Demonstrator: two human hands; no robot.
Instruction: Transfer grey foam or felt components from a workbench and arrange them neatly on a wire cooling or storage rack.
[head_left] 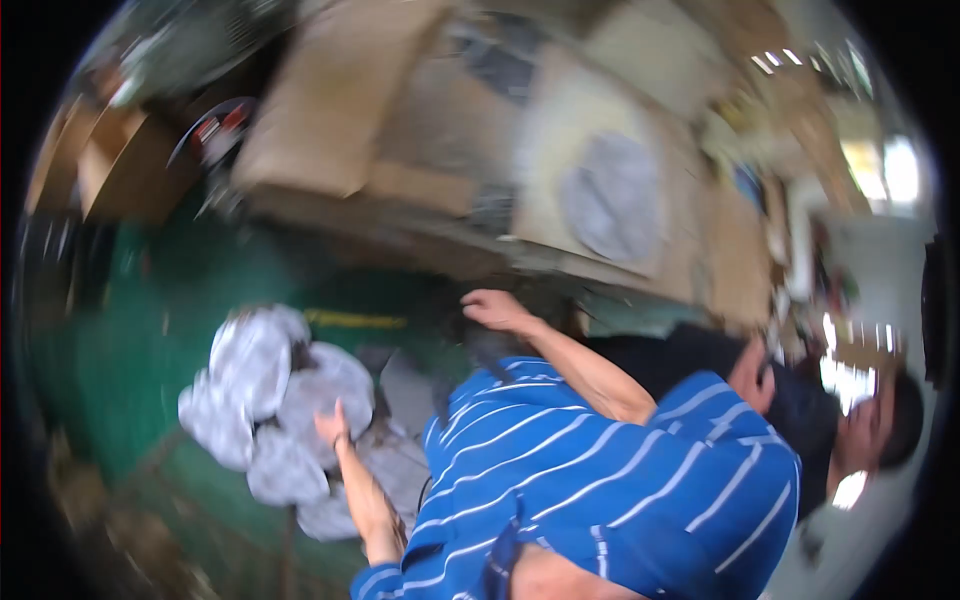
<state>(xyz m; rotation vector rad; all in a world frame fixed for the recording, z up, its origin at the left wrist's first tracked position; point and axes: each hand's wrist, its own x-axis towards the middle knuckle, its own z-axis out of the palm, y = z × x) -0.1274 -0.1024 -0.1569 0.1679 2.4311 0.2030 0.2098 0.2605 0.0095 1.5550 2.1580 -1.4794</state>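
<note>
Blue cloth with white stripes, your shirt (610, 450), stands nearest the camera. Your left hand (331, 424) is at the pile of grey rounded pieces (325, 385) to your left, thumb and fingers parted, nothing seen clasped between them; blur leaves it uncertain whether the hand touches the piece beneath it. Your right hand (495, 309) is lifted in front of your body, fingers loosely bent, near the edge of the worktable (400, 220); how far they are closed cannot be made out, and no piece shows in it.

The pieces lie overlapped, edges uneven, faces apparently creased. Judged by that, they should be light, thin and soft, hardly fragile, apt to sag if lifted from one side and to drag a neighbour along. Best hold: pinch one free rim between thumb and fingers, and support the opposite rim with your other hand.

Around them shows a green floor (150, 330) with a yellow mark (355, 320). Beyond your right hand, the worktable carries cardboard sheets (330, 100) and one grey disc (615, 195) lying flat. To your right is a person in dark clothing (805, 415); at far left, a cardboard carton (130, 165)
</note>
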